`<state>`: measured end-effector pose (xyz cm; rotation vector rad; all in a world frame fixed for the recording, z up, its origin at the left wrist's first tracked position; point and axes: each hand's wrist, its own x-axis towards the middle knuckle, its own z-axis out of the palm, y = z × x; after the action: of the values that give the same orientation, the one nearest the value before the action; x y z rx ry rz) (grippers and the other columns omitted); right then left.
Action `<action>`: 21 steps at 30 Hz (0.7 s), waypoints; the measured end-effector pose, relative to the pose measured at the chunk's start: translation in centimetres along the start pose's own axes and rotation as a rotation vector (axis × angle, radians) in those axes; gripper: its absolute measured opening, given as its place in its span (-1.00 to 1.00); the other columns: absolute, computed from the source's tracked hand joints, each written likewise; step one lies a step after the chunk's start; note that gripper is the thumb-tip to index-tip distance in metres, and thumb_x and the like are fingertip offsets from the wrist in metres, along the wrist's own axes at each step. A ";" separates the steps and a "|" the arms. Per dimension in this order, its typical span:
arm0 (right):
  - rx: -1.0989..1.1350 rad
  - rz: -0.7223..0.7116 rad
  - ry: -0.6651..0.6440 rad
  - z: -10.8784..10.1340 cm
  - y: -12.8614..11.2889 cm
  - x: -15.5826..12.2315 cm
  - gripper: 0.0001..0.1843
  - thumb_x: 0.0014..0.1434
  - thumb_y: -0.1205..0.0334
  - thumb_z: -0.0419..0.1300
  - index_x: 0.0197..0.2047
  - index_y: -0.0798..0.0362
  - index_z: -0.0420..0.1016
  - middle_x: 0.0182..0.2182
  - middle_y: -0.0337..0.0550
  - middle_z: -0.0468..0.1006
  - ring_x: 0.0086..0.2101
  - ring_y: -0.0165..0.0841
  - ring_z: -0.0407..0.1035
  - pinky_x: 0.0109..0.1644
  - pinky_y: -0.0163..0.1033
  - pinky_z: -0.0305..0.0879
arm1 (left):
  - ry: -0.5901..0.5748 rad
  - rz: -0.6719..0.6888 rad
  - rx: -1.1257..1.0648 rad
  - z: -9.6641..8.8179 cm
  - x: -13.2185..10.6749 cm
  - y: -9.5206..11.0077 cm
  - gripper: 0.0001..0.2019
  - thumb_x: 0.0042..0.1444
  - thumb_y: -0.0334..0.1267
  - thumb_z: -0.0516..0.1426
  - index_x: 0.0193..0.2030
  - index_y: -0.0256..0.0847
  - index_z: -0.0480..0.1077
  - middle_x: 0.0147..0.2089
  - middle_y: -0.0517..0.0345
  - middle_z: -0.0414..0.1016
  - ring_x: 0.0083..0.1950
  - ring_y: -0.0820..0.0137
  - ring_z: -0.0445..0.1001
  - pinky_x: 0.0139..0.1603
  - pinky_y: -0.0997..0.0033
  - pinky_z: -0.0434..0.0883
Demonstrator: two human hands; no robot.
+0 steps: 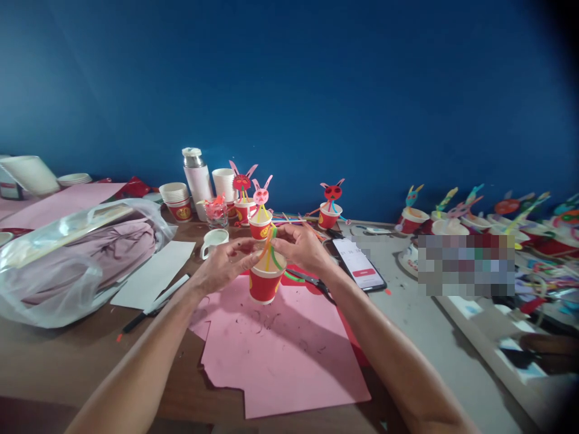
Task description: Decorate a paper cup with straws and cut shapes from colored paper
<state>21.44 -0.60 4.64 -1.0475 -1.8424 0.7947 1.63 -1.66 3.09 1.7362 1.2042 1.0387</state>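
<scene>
A red paper cup (265,282) stands upside down on a pink paper sheet (280,352) in front of me. Thin coloured strips, orange, yellow and green (270,250), rise from its top. My left hand (225,262) pinches the strips from the left, fingers closed on them. From the right, my right hand (301,245) pinches the same strips just above the cup. Both forearms reach in from the bottom edge.
Finished cup figures with rabbit-like heads (260,211) stand behind, with more along the right (414,217). A phone (359,263), scissors (312,281), a white mug (213,241), a flask (196,178), stacked cups (176,200), a plastic bag (76,253) and a pen (156,303) lie around.
</scene>
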 end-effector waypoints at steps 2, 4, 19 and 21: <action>-0.013 0.009 -0.013 -0.1 0.1 0.0 -0.82 0.10 0.19 0.09 -0.31 0.11 0.46 -0.48 -0.22 0.46 -0.46 -0.41 0.29 -0.44 -0.34 0.14 | -0.019 0.004 -0.025 0.0 -0.1 0.2 -0.59 -0.05 -0.01 0.19 -0.08 -0.15 0.46 -0.13 0.00 0.53 -0.15 0.23 0.49 -0.27 0.38 0.44; -0.027 0.010 -0.021 -0.1 0.2 0.0 -0.82 0.10 0.20 0.08 -0.34 0.11 0.45 -0.50 -0.25 0.43 -0.49 -0.44 0.26 -0.46 -0.36 0.10 | -0.040 0.002 -0.069 -0.1 -0.2 0.5 -0.62 -0.01 -0.01 0.15 -0.09 -0.16 0.46 -0.14 0.02 0.53 -0.16 0.24 0.49 -0.25 0.38 0.44; -0.138 -0.005 -0.018 -0.4 -0.1 -0.2 -0.84 0.08 0.22 0.06 -0.40 0.11 0.40 -0.54 -0.27 0.38 -0.54 -0.48 0.16 -0.48 -0.36 0.03 | -0.060 0.020 -0.101 -0.2 0.7 -1.2 -0.56 0.03 0.10 0.08 -0.20 -0.22 0.52 -0.25 0.00 0.57 -0.17 0.24 0.48 -0.15 0.35 0.42; -0.131 -0.002 -0.025 -0.3 -0.1 -0.2 -0.84 0.08 0.22 0.06 -0.38 0.11 0.41 -0.54 -0.28 0.38 -0.54 -0.47 0.17 -0.48 -0.35 0.04 | -0.073 0.007 -0.115 -0.2 0.6 -1.0 -0.56 0.02 0.10 0.09 -0.19 -0.22 0.53 -0.25 -0.01 0.57 -0.16 0.23 0.48 -0.14 0.34 0.42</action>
<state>21.77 -0.77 4.79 -1.1224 -1.9377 0.6958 1.27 -0.77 2.31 1.6761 1.0730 1.0202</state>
